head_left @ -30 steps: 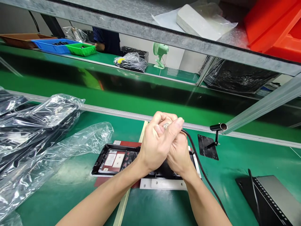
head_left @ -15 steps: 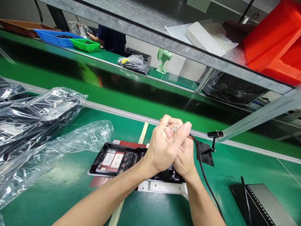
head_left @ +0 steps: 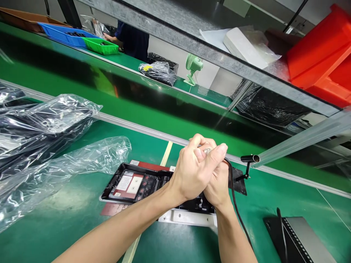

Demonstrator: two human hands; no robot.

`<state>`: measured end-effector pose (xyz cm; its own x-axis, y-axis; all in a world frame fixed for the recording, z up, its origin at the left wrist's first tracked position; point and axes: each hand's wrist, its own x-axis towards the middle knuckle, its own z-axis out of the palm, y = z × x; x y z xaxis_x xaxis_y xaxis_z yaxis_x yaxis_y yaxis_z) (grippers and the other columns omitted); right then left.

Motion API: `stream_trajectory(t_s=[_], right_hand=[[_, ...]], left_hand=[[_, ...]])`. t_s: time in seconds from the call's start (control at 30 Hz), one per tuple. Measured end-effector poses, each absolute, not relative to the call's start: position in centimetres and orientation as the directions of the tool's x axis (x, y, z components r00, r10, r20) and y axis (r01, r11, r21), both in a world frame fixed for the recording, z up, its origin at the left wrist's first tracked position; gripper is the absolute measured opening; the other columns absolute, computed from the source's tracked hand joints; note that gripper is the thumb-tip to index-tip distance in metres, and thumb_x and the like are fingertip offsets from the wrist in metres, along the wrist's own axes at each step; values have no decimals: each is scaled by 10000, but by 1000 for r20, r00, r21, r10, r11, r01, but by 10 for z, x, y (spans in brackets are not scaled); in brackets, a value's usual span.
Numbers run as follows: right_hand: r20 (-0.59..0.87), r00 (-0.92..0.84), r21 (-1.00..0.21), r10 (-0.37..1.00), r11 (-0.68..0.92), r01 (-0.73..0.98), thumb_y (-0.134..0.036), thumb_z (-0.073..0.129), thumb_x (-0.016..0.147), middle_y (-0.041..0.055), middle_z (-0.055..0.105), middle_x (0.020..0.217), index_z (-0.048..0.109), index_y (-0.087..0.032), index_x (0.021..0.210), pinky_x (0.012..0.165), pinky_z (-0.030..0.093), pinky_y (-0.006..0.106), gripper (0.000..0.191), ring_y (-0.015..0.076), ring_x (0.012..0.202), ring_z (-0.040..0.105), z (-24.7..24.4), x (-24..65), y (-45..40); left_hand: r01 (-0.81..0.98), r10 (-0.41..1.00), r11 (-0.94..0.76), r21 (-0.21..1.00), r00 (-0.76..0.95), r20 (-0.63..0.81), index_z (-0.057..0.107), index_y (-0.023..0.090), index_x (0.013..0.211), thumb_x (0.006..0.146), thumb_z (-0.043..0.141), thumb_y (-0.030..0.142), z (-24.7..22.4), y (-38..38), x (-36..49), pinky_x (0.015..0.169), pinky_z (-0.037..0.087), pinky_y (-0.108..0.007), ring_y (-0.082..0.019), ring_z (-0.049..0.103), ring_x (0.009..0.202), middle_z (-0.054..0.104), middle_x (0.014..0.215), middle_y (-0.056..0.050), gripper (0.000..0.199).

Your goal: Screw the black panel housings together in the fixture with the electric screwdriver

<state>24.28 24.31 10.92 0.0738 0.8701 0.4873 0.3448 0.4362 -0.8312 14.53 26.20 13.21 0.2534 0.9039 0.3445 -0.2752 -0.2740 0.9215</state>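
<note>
My left hand (head_left: pixel 190 171) is closed and pressed against my right hand (head_left: pixel 218 184), which is closed too. Between the fingers shows a small pale, shiny piece (head_left: pixel 207 150), mostly hidden, so its kind is unclear. A black cable (head_left: pixel 233 190) comes out at the right hand's fingers and hangs down along the right forearm. Under the hands lies an open black plastic housing (head_left: pixel 115 179), with a label and round holes in its left part; hands and forearms cover much of its right part. A white bracket (head_left: pixel 189 218) with screw holes runs along its near edge.
Bagged dark parts (head_left: pixel 52 120) and a clear plastic bag (head_left: pixel 104 157) lie left. To the right are a black stand with a tube (head_left: pixel 250 159) and a grey-black device (head_left: pixel 304 237). Overhead, a metal shelf (head_left: pixel 192 44) carries a red bin (head_left: pixel 323 51). A person (head_left: pixel 133 40) works beyond.
The view has shifted slightly. My hands stay clasped together in nearly the same pose over the housing, and nothing has been let go.
</note>
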Motion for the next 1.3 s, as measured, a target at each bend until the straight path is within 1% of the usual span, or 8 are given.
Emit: stream_trajectory(t_s=[0.23, 0.5, 0.6, 0.7, 0.8, 1.03, 1.2, 1.3], right_hand=[[486, 61, -832, 872, 440, 339, -269, 671, 921, 46, 676, 872, 701, -225, 904, 877, 553, 370, 56, 220, 927, 652, 112, 244, 242], [502, 32, -818, 864, 463, 342, -284, 639, 940, 35, 654, 857, 696, -229, 834, 789, 523, 346, 132, 199, 852, 602, 116, 241, 243], [507, 41, -814, 861, 462, 351, -298, 617, 954, 39, 650, 906, 685, -222, 813, 756, 514, 336, 174, 184, 828, 578, 118, 240, 243], [520, 44, -800, 853, 469, 373, -308, 594, 968, 32, 631, 861, 670, -215, 806, 683, 504, 313, 202, 167, 765, 558, 119, 240, 243], [521, 55, -800, 852, 466, 378, -316, 580, 975, 32, 630, 862, 670, -223, 865, 625, 498, 299, 170, 154, 710, 537, 120, 239, 242], [531, 20, -779, 847, 479, 404, -324, 577, 948, 48, 590, 837, 565, -228, 760, 794, 539, 368, 212, 258, 1032, 622, 125, 236, 242], [533, 15, -786, 846, 488, 380, -314, 564, 957, 54, 579, 894, 539, -228, 779, 790, 526, 364, 199, 264, 1061, 616, 124, 237, 242], [543, 16, -781, 839, 498, 377, -336, 562, 956, 37, 543, 820, 538, -229, 775, 755, 520, 356, 211, 243, 956, 613, 124, 237, 242]], left_hand=[[-276, 896, -292, 916, 256, 363, 504, 205, 862, 974, 574, 487, 133, 262, 146, 789, 473, -328, -164, 612, 786, 625, 812, -9, 311], [-285, 902, -272, 919, 257, 347, 496, 215, 896, 965, 580, 506, 131, 262, 148, 790, 474, -349, -187, 634, 818, 651, 834, -26, 311], [-288, 902, -273, 918, 256, 349, 485, 219, 886, 961, 582, 509, 131, 263, 148, 763, 466, -346, -183, 619, 794, 615, 796, -12, 315], [-305, 897, -278, 911, 258, 360, 465, 222, 864, 964, 580, 496, 131, 263, 147, 746, 455, -335, -161, 574, 741, 552, 741, 17, 314], [-318, 895, -273, 908, 261, 361, 452, 223, 846, 963, 582, 493, 132, 263, 146, 740, 447, -328, -148, 550, 731, 539, 752, 23, 322], [-329, 897, -263, 907, 263, 355, 405, 237, 797, 940, 607, 516, 133, 263, 145, 704, 438, -336, -144, 509, 680, 505, 718, 34, 373], [-342, 900, -255, 905, 258, 351, 413, 239, 804, 929, 621, 532, 133, 264, 146, 699, 446, -336, -155, 535, 692, 527, 713, 24, 380], [-336, 903, -251, 908, 256, 345, 403, 240, 796, 925, 626, 533, 133, 264, 145, 693, 444, -331, -148, 536, 685, 533, 724, 26, 390]])
